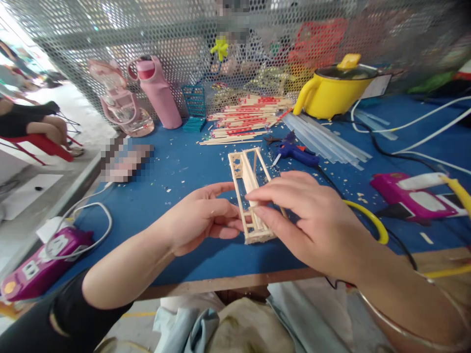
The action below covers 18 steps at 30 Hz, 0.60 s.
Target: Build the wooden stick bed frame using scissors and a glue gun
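Head camera view: the person has a small frame of wooden sticks [259,237] between both hands, above the blue table [184,171], and it leans a little. The left hand [211,215] has its fingers half curled, and they hold the near part of the frame from the left side. The right hand [312,220] comes from the right; its thumb and forefinger are nearly closed on the pale middle strip [249,176] of the frame. Beyond the frame lie many wooden sticks with red-printed wrappers [239,122]. To the right of it and farther away, I see the blue hot glue gun [300,153], then clear glue sticks [327,139] and a yellow electric pot [334,95]. Far to the left of the frame, beyond it, stands a pink bottle [162,95].
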Available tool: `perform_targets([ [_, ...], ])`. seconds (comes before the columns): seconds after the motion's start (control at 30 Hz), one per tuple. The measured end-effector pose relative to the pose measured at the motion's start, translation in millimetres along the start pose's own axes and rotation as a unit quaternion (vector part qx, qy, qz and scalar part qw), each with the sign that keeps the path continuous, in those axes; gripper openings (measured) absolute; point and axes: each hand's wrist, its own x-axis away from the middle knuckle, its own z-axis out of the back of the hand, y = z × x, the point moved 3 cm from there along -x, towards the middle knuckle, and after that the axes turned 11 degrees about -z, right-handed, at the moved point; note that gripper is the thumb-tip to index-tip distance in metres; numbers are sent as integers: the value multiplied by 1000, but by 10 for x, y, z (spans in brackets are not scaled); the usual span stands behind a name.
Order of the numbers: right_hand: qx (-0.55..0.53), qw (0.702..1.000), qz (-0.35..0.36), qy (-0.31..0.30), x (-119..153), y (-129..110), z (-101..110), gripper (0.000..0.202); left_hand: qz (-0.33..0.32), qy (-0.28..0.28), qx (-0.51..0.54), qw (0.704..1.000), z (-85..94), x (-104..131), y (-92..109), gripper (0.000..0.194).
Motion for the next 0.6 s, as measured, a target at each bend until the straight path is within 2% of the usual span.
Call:
perform_targets([
  [0.13,98,991,17,-94,-188,-93,-33,17,-23,3,14,1000,19,29,-33,62],
  [0.23,141,982,12,-122,-241,-154,-72,16,-42,0,29,999,39,61,-70,66],
  [0.37,135,983,2,-125,-231,-171,-121,16,-63,-5,67,996,62,90,-126,64],
  [0.47,73,994,-14,-76,-190,-160,-81,13,-66,-15,70,995,49,126,-183,61],
  [0.53,12,999,-38,-22,-112,-172,-27,11,-133,53,14,990,64,197,-212,56],
  [0.57,-28,998,-60,2,-50,-184,-6,11,-192,107,-32,975,75,261,-221,53],
  [0.6,-75,993,-87,20,29,-203,3,10,-262,167,-86,947,81,350,-231,49],
])
